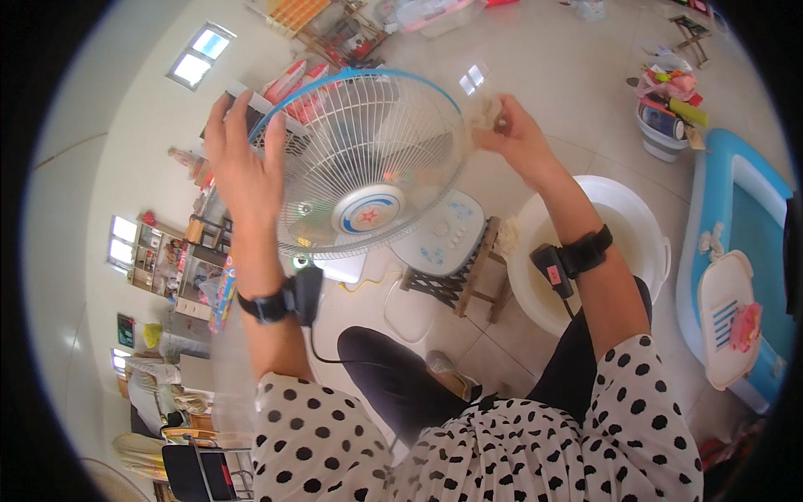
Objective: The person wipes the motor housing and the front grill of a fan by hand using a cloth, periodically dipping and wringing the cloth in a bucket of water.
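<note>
A round wire fan guard point(376, 141) with a blue rim and a pale centre badge is tilted in front of me. My left hand point(241, 150) is at its left edge, fingers spread around the blue rim. My right hand point(517, 141) is at the right side, its fingers closed on a crumpled pale cloth point(486, 116) by the guard's rim, slightly blurred. Below the guard, a white plastic seat with blue flowers point(439, 235) lies by a small wooden stool point(480, 276).
A large white basin of cloudy water point(615, 213) stands at my right knee, with a blue inflatable pool point(696, 270) beyond it. A bucket full of mixed items point(665, 147) stands further back. Shelves point(154, 254) and a black chair point(188, 470) are at left.
</note>
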`<state>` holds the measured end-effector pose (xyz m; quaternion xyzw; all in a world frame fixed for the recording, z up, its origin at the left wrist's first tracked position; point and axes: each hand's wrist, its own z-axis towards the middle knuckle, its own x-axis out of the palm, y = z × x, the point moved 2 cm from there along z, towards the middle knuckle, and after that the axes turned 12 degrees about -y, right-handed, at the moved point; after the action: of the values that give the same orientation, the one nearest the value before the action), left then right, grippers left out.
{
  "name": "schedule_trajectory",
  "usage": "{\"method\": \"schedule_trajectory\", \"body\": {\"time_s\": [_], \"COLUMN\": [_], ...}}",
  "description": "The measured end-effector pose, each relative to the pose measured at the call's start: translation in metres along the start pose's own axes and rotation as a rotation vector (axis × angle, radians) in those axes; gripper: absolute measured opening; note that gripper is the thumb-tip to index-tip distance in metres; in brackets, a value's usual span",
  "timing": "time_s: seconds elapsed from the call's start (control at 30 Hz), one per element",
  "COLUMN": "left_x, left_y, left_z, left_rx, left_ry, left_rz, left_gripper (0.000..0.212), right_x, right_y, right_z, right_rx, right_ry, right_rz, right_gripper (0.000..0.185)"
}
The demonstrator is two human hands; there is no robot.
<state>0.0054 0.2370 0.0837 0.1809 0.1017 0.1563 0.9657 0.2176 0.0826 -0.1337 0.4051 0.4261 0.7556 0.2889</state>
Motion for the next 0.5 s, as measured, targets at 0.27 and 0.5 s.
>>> {"method": "schedule_trajectory", "body": {"time_s": [0.27, 0.5], "left_x": [0.03, 0.027], "left_y": [0.033, 0.02], "left_z": [-0.006, -0.006], "left_rx": [-0.177, -0.208], "left_ry": [0.564, 0.507], "left_rz": [-0.019, -0.075], "left_gripper": [0.052, 0.046], "right_x": [0.099, 0.083], "right_y": [0.089, 0.037], "right_z": [0.068, 0.079], "right_rx": [-0.559, -0.371], "right_ry": [-0.038, -0.085], "right_rz": [-0.101, -0.048], "right_gripper": [0.063, 0.052]}}
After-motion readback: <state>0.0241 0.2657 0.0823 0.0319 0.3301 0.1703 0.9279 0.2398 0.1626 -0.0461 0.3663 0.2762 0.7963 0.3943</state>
